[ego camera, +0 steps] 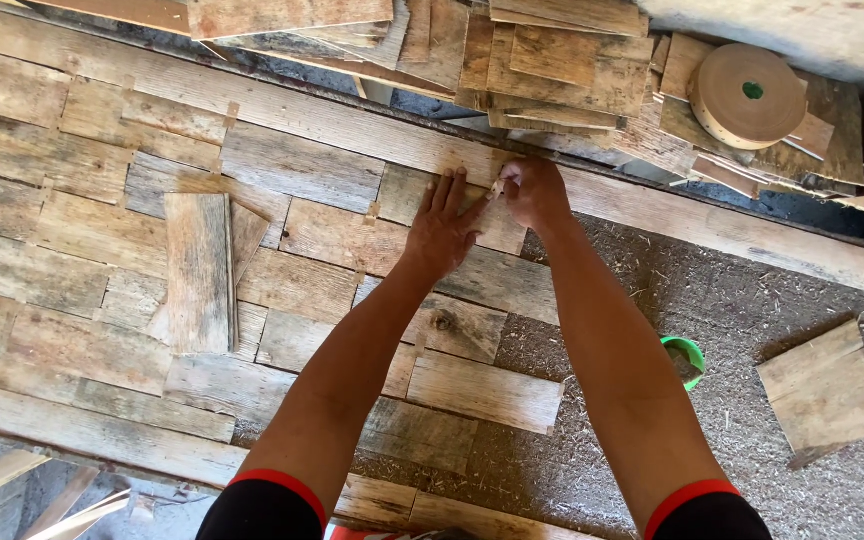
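Note:
My left hand point(444, 225) lies flat, fingers spread, on a weathered wooden veneer piece point(422, 195) in a patchwork of flat wood pieces. My right hand point(532, 192) is closed just to its right, pinching a small strip of brown tape point(498, 186) at the seam by the long board point(282, 105). Both forearms reach up from the bottom of the view, with black sleeves edged in red.
A roll of brown paper tape point(749, 96) lies on a stack of veneer sheets point(552, 60) at the top. A loose stack of pieces point(199, 270) rests on the patchwork at left. A green cup point(687, 355) and a separate wood square point(824, 392) sit on the dusty grey surface at right.

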